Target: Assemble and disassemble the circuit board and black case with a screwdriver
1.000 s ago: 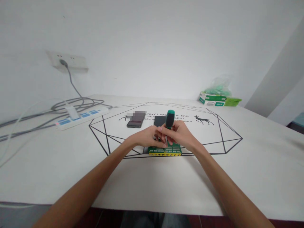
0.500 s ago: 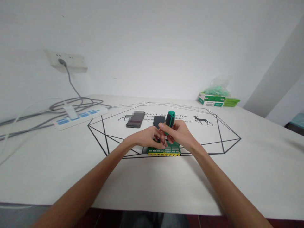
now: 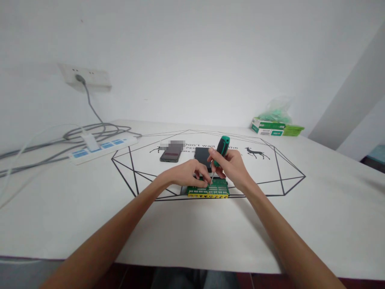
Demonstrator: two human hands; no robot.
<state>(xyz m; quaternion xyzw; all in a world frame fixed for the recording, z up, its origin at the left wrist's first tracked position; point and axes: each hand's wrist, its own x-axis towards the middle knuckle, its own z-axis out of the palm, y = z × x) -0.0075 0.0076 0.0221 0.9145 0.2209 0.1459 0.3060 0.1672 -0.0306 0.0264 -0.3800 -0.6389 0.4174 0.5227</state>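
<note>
A screwdriver [image 3: 223,146] with a green and black handle is gripped by my right hand [image 3: 234,165]. It leans to the right, and its thin shaft points down at a green circuit board [image 3: 221,186] with a yellow strip along the near edge. My left hand [image 3: 191,172] rests over the board's left part, thumb and fingertips drawn together beside the screwdriver's tip. Whatever those fingertips pinch is too small or hidden to make out. Just behind the board lies a flat black object [image 3: 202,154], partly covered by my hands.
A phone [image 3: 171,154] lies to the left behind my left hand. Farther left are a white power strip [image 3: 104,150] and coiled grey cables [image 3: 90,130]. Green and white boxes [image 3: 267,126] with a plastic bag on top stand at the back right, near the wall.
My right hand has shifted slightly right, and the screwdriver has tilted more to the right. More of the black object shows now. My left hand has stayed nearly in place.
</note>
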